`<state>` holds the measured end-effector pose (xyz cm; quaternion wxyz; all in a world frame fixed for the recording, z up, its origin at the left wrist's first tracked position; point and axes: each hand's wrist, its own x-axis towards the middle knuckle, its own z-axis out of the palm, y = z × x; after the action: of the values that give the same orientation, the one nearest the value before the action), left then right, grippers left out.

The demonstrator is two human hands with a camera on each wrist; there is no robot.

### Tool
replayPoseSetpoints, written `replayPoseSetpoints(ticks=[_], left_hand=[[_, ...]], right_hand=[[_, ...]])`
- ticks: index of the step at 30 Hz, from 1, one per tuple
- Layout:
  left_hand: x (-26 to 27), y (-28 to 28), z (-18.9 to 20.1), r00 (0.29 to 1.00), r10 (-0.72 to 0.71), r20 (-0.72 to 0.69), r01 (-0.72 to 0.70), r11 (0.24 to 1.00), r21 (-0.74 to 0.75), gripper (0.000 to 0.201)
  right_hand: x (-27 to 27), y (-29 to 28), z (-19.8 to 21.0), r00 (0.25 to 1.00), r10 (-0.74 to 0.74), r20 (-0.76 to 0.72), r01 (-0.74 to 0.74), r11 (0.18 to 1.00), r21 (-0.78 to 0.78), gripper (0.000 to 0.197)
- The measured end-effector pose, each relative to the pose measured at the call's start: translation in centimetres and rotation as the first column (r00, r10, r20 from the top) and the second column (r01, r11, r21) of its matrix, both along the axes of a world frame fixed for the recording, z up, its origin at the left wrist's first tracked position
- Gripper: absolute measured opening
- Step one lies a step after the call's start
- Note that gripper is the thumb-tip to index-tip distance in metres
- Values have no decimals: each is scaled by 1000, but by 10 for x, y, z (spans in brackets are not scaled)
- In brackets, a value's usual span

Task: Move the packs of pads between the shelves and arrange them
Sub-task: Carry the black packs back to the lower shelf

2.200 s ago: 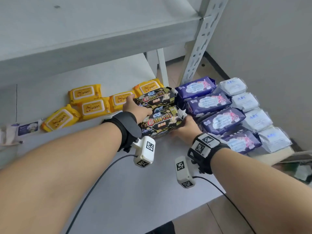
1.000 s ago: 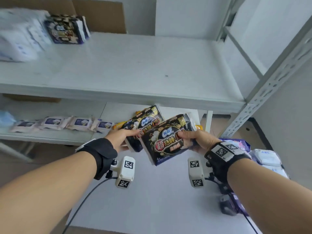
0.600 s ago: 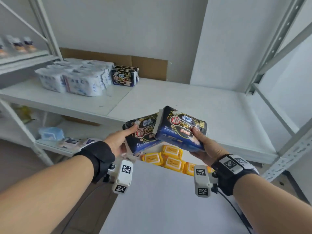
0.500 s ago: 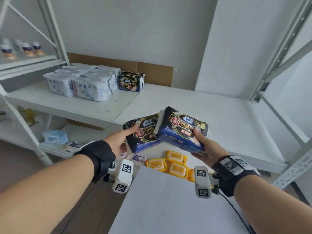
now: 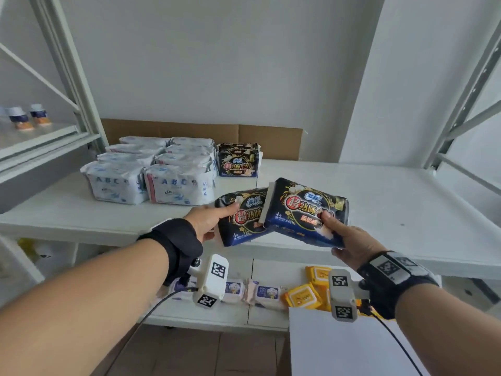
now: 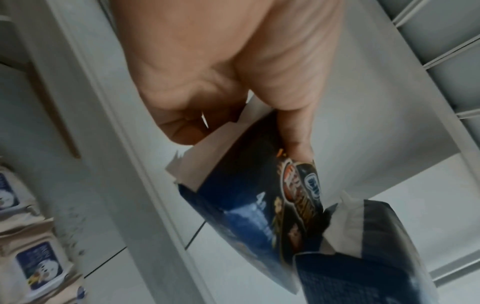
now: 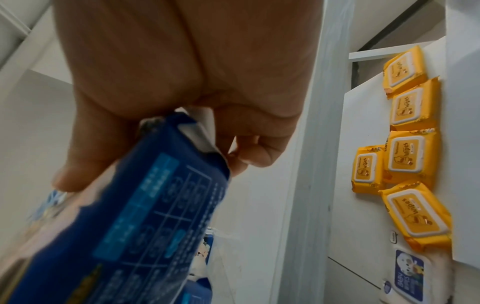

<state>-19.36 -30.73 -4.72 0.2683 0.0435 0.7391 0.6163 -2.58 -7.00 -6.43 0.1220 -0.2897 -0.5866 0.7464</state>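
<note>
Each hand carries one black pack of pads in front of the upper white shelf. My left hand grips the left pack by its end, thumb on top; the left wrist view shows that pack pinched between thumb and fingers. My right hand grips the right pack from below, its blue back seen in the right wrist view. The right pack overlaps the left one. Another black pack stands at the back of the shelf beside several white ABC packs.
Cardboard lines the shelf's back wall. On the lower shelf lie yellow wipes packs and small white wipes packs. A white board edge is at bottom right. Metal uprights frame the left; small bottles stand on the neighbouring shelf.
Both hands lifted the two black packs from the lower shelf up to the upper shelf's level. My view rose and moved closer to the shelf with the white packs.
</note>
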Motion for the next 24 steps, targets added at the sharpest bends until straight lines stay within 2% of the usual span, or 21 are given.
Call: replayPoseSetpoints(ticks=[2, 4, 6, 9, 13, 16, 20, 24], left_hand=[[-22, -6, 8, 999, -39, -36, 39, 999, -8, 59], [-42, -6, 16, 995, -50, -87, 49, 999, -14, 48], [-61, -2, 25, 985, -71, -158, 67, 997, -31, 44], [-88, 11, 38, 960, -132, -248, 120, 991, -63, 66], [-117, 32, 51, 919, -177, -352, 150, 983, -104, 76], [-140, 48, 59, 869, -250, -426, 180, 963, -198, 76], [-173, 77, 70, 780, -377, -499, 173, 897, -407, 68], [-198, 103, 68, 759, -457, -463, 136, 807, -575, 75]], right_hand=[[-12, -11, 4, 999, -7, -52, 5, 999, -42, 38], [-23, -17, 12, 995, 0, -95, -6, 998, -60, 33], [-34, -19, 19, 996, -16, -85, 14, 999, -33, 41], [-50, -11, 27, 997, -34, -65, 36, 999, 33, 49], [-73, 6, 32, 999, -25, -26, 29, 991, 127, 25], [-98, 25, 31, 1000, 18, -19, -15, 987, 159, 34], [-140, 47, 24, 997, 31, 77, -44, 983, 177, 45], [-179, 59, 13, 981, 107, 163, -139, 971, 195, 47]])
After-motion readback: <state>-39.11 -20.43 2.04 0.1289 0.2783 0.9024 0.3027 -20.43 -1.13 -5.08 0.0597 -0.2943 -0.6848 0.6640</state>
